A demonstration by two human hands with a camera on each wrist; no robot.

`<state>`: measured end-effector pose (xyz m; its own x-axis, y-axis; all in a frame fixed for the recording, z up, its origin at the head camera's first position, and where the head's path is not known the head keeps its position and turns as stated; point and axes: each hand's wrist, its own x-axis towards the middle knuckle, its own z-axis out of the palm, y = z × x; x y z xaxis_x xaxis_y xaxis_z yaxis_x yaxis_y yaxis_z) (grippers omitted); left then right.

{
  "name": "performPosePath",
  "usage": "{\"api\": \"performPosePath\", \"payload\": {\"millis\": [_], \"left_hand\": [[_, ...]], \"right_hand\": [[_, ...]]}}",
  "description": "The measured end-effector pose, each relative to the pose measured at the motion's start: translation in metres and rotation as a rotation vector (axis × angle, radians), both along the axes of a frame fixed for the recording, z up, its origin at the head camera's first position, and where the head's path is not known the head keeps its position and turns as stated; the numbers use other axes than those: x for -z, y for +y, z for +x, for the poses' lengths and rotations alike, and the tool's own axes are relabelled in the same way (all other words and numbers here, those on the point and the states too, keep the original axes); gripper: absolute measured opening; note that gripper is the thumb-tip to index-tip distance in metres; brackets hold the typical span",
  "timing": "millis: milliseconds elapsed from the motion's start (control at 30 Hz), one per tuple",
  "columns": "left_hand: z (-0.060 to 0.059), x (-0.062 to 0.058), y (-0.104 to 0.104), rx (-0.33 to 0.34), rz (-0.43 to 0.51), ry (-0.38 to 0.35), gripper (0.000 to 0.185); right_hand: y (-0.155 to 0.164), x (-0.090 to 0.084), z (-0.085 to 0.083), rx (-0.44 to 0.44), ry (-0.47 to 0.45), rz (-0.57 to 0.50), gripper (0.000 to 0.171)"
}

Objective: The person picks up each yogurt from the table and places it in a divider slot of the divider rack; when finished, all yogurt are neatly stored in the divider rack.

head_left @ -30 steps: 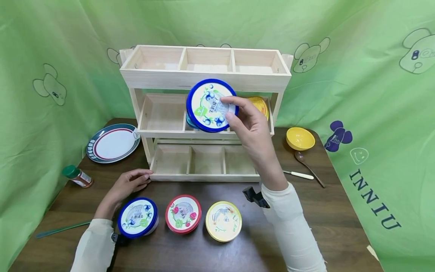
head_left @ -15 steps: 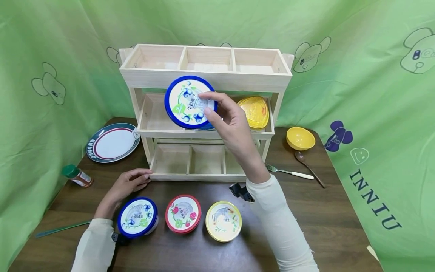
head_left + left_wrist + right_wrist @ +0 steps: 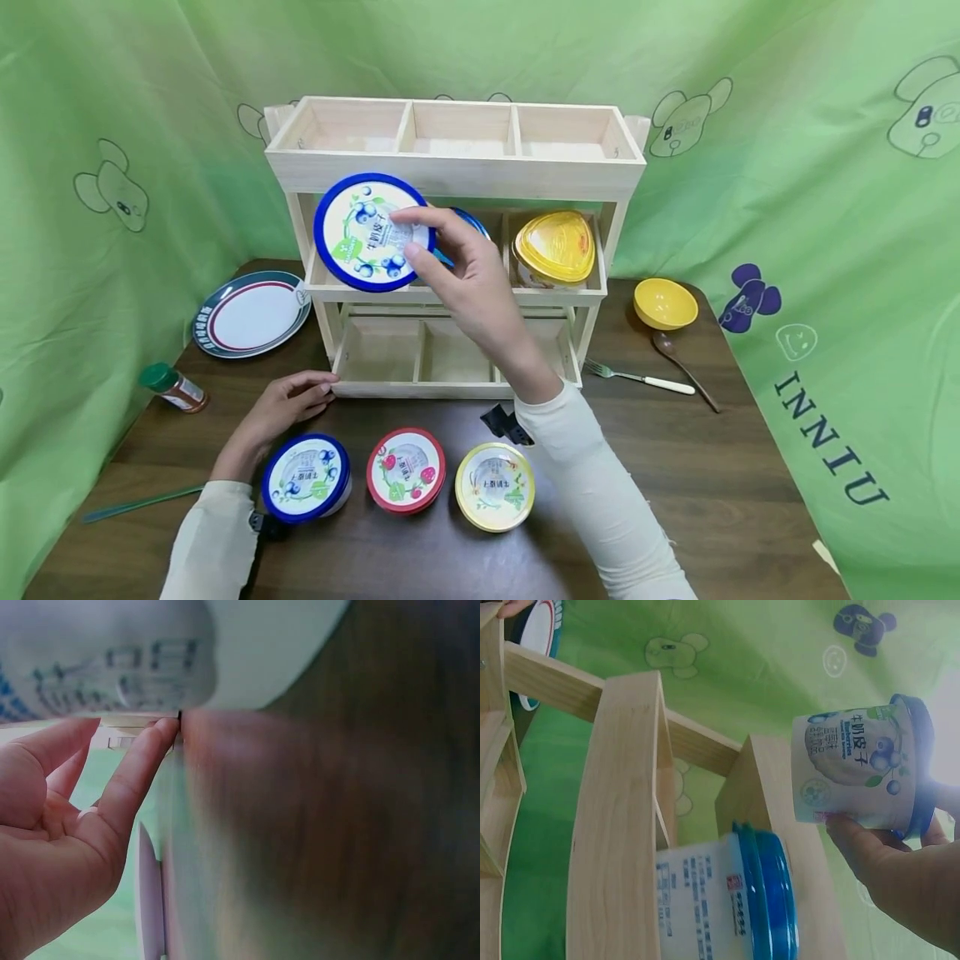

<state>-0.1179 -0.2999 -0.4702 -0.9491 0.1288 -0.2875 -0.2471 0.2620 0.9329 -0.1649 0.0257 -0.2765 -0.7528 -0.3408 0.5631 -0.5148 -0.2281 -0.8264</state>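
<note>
Grasping a round blue-lidded white tub (image 3: 363, 229) mid-frame, our right hand (image 3: 472, 279) hovers; our left hand (image 3: 287, 404), relaxed lower left, touches pale wooden shelving (image 3: 450, 177)

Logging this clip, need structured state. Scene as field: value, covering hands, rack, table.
right hand: grips blueberry tub
tub position: overlaps middle tier's left compartment in head view
left hand: fingertips at lower front-left corner of wooden rack
middle tier, center: bright-blue-lidded tub
middle tier, right: yellow triangular-lidded tub
front row, left to right: second blueberry tub, red-lidded tub, round yellow-lidded tub
table left: plate, green-capped jar
table right: yellow bowl, fork, spoon
</note>
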Motion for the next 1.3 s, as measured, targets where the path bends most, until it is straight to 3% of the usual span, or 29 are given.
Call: {"api": "performPosePath", "payload": {"millis": [467, 1033, 1167, 1300], "left_hand": [[0.001, 0.003, 0.000, 0.011, -0.006, 0.004, 0.038], [0.002, 0.001, 0.002, -0.001, 0.011, 0.017, 0.039], [0.001, 0.001, 0.003, -0.002, 0.018, 0.014, 0.039], [0.001, 0.000, 0.003, -0.009, 0.021, 0.012, 0.038]], "right_hand": [[-0.046, 0.020, -0.014, 0.008, -0.085, 0.024, 0.033], [-0.079, 0.048, -0.020, 0.134, -0.135, 0.024, 0.035], [-0.083, 0.052, -0.021, 0.173, -0.173, 0.090, 0.044], [-0.082, 0.053, -0.021, 0.214, -0.204, 0.247, 0.057]]}}
